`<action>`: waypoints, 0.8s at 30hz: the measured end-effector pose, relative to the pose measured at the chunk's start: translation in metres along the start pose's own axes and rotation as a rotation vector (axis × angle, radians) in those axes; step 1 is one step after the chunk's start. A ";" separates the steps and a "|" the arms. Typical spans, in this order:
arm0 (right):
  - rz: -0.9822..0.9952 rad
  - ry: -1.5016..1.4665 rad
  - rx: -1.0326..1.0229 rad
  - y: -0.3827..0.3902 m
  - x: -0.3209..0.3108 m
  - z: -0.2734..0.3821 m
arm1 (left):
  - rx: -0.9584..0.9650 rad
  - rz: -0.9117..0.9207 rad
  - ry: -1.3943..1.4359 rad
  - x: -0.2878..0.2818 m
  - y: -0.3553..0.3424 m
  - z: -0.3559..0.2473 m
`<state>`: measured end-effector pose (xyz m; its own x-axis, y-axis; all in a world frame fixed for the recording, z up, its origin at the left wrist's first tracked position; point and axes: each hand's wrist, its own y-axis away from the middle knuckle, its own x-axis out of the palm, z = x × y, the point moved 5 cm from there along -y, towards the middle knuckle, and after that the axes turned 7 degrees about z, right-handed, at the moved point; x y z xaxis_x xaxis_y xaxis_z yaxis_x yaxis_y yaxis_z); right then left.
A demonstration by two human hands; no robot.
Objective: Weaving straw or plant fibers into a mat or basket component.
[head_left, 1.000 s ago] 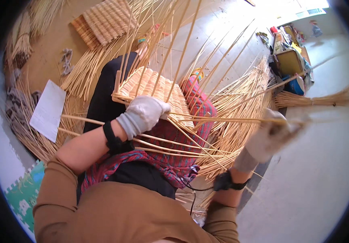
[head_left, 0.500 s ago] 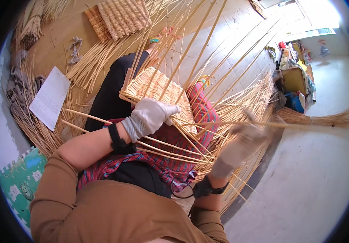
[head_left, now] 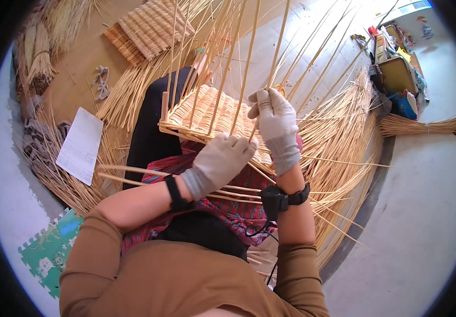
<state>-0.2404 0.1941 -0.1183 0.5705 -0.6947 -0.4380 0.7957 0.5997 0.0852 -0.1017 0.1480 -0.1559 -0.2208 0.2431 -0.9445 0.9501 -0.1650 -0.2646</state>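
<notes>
A partly woven wicker basket (head_left: 212,110) rests across my lap on a red plaid cloth (head_left: 228,214), its long stakes standing up and fanning outward. My left hand (head_left: 221,162), in a pale knit glove, is closed on the basket's near edge, fingers gripping round the rim by the base of a stake. My right hand (head_left: 275,119), gloved alike, is raised just right of it. Its fingers pinch an upright wicker stake (head_left: 282,39) above the basket's right side. Several loose rods pass beneath my left forearm and stick out to the left.
A large heap of wicker rods (head_left: 339,127) spreads on the floor at the right. Woven panels (head_left: 156,26) lie at the far left, near more rods. A white paper sheet (head_left: 80,145) is at the left, and a cluttered shelf (head_left: 397,74) stands at the far right.
My right hand has swung inward and up from the right, and now holds a stake. The left hand has shifted right and down along the basket's edge. The view has tilted slightly.
</notes>
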 end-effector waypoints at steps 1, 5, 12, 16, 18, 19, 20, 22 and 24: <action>-0.025 0.019 -0.005 -0.001 -0.003 0.000 | -0.043 0.098 0.036 0.011 -0.004 0.003; -0.136 0.005 0.053 -0.011 -0.003 -0.015 | 0.089 0.034 0.103 0.013 0.003 0.007; -0.266 -0.100 -0.022 0.020 -0.011 -0.008 | 0.006 0.102 0.105 0.008 -0.001 -0.003; 0.119 0.104 0.140 0.109 -0.017 -0.009 | -0.076 0.137 0.202 0.002 -0.001 0.007; 0.126 -0.366 0.634 0.152 -0.019 -0.031 | -0.066 0.084 0.251 -0.007 -0.006 0.006; -0.131 -0.368 0.438 0.154 -0.035 -0.047 | -0.055 0.065 0.260 -0.007 -0.007 0.005; -0.386 -0.362 0.243 0.162 -0.050 -0.059 | -0.041 0.056 0.274 -0.006 -0.007 0.004; -0.419 -0.199 0.065 0.141 -0.061 -0.062 | -0.036 0.078 0.318 0.000 -0.003 0.003; -0.304 -0.261 0.011 0.106 -0.061 -0.056 | -0.046 0.018 0.351 0.000 -0.003 0.006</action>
<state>-0.2022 0.3227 -0.1321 0.3403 -0.9183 -0.2025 0.9374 0.3481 -0.0035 -0.1061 0.1433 -0.1564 -0.1229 0.5553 -0.8225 0.9639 -0.1304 -0.2321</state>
